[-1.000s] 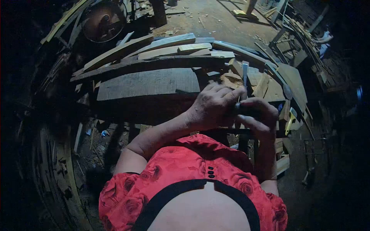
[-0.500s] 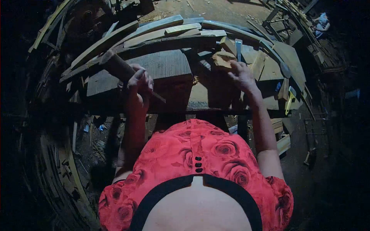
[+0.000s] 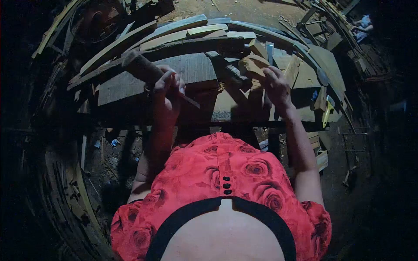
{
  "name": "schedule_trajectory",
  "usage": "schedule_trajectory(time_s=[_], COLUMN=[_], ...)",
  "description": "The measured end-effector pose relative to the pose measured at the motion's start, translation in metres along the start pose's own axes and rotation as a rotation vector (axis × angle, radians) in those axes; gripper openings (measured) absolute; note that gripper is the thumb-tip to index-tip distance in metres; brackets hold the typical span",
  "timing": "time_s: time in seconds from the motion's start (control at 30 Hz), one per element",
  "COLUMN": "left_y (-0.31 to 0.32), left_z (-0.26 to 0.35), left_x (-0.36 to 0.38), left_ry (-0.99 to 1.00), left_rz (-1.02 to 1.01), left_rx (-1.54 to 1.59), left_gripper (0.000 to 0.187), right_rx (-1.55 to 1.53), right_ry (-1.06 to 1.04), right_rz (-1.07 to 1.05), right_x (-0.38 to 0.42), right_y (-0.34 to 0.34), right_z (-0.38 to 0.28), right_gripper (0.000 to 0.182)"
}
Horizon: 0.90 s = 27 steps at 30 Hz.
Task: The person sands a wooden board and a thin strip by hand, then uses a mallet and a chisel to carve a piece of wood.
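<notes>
My left hand is closed around a thick, round wooden mallet that points up and left. From the other side of the same fist juts a narrow flat blade like a chisel's, angled down to the right. The fingers hide how the two lie together. My right hand grips a chunky, rough-cut wood block by its right side, over the right part of the bench. A large dark timber lies beneath and beyond my left hand.
Curved planks line the bench's far side. A metal-bladed tool stands behind the block. To the right lie wood offcuts and a yellow-handled tool. Another person is at the far upper right. Scraps litter the floor.
My right hand has closed on the wood block and tilted it up slightly. My left hand has moved a little right with the mallet and chisel.
</notes>
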State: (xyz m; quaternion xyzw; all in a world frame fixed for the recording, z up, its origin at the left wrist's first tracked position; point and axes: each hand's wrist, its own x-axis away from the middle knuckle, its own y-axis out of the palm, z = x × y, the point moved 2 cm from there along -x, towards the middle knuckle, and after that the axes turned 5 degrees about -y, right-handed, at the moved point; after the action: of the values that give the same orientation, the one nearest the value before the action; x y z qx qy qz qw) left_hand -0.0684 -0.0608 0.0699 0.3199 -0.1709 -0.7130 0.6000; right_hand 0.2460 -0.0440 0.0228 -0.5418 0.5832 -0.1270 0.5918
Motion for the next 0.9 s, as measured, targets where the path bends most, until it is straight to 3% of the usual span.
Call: schedule_trajectory(time_s=[0.1,0.13,0.3,0.9], left_y=[-0.001,0.000,0.018,0.031], left_z=[0.011,0.014,0.011,-0.031], left_x=[-0.001,-0.004,-0.021,-0.022], left_ry=[0.028,0.053,0.076,-0.062], left_rz=[-0.002,0.009,-0.030,-0.084], left_rx=[-0.004,0.000,0.117,0.094], left_gripper=[0.024,0.024,0.020,0.022], right_rx=[-0.039,-0.016,-0.081,0.043], right_ry=[-0.032,-0.128,-0.190,-0.050], right_rz=[0.023,0.027,-0.086,-0.024], right_x=[0.010,0.015,0.042,0.050], right_y=[-0.026,-0.028,-0.002,0.051], right_z=[-0.044,-0.054,-0.097,-0.059], right_gripper=[0.029,0.026,0.023,0.011])
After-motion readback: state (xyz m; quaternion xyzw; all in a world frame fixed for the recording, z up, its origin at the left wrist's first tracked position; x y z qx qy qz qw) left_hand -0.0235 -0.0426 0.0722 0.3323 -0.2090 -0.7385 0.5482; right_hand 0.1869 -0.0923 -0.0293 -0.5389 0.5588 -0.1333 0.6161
